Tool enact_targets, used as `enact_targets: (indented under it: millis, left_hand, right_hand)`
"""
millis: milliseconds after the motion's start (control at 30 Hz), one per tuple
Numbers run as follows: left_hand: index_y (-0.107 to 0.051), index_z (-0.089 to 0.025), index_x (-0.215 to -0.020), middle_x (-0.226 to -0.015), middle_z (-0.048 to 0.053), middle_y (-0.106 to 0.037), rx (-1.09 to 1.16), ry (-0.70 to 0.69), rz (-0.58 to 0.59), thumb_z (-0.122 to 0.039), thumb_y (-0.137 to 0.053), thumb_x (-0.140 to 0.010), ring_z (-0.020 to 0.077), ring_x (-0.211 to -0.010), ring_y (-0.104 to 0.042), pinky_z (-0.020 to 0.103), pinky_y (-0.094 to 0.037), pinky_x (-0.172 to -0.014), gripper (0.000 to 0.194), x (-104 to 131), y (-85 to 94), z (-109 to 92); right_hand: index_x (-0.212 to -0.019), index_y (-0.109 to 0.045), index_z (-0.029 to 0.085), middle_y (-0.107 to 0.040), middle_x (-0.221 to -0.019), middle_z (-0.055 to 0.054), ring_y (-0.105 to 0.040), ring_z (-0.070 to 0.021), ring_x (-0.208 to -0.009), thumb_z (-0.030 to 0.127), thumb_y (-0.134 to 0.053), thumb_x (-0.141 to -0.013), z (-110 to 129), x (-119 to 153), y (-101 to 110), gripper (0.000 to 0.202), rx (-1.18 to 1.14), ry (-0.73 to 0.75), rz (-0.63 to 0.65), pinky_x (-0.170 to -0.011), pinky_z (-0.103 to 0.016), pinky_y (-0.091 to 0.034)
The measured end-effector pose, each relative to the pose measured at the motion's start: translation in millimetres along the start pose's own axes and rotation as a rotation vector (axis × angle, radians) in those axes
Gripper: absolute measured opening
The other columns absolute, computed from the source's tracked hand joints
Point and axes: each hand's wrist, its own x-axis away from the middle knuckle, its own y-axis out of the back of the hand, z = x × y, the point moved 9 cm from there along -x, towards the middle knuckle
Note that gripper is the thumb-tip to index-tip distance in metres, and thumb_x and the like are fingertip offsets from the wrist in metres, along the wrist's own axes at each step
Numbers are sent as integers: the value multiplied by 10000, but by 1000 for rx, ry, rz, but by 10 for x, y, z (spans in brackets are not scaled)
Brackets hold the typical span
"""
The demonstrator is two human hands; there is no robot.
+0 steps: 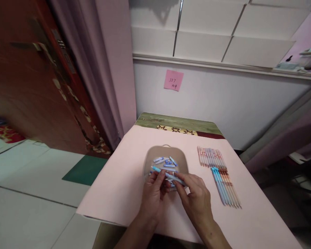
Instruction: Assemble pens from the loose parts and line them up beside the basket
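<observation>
A light-blue pen (pixel 169 175) is held level between both hands, over the near part of a grey-beige basin (pixel 148 155). My left hand (pixel 155 188) pinches it near its bright blue end. At the paler end, my right hand (pixel 195 188) grips it with thumb and fingers. Several blue pen parts (pixel 168 166) lie loose in the basin; my hands hide some of them. To the right, a row of blue pens (pixel 219 186) lies beside a row of brown-and-cream pens (pixel 230 188). Behind these is a row of clear pinkish pens (pixel 211 157).
A pink sheet (pixel 114 193) covers the table, with a green patterned strip (pixel 176 122) showing at the far edge. A pink note (pixel 173 80) is stuck on the white wall behind. At the left are a purple curtain (pixel 114 62) and a brown door (pixel 28 86).
</observation>
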Motion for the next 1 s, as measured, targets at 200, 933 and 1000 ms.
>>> enact_targets:
  millis: [200, 933, 1000]
  left_hand:
    - [-698, -103, -826, -744, 48, -704, 8, 23, -6, -265, -839, -575, 60, -486, -554, 150, -448, -434, 330, 22, -9, -1]
    - [-642, -107, -946, -797, 84, -726, -85, -70, 2, -225, -815, -596, 88, -498, -581, 180, -438, -444, 407, -17, 30, -46]
    - [-633, -108, -962, -782, 78, -723, -81, -67, 2, -211, -812, -598, 83, -494, -570, 181, -438, -452, 419, -22, 33, -56]
  right_hand:
    - [-880, -603, 212, -706, -805, -29, -647, -189, -731, 309, -554, -896, -35, 27, 12, 110, 31, -52, -65, -760, -331, -455]
    - [-819, -659, 231, -702, -689, -11, -599, -169, -600, 317, -455, -950, -49, 3, -61, 257, 50, -60, 69, -660, -298, -390]
    - [-975, -639, 237, -717, -789, -15, -619, -184, -669, 334, -529, -904, -71, 17, -75, 163, 17, -95, 99, -650, -289, -405]
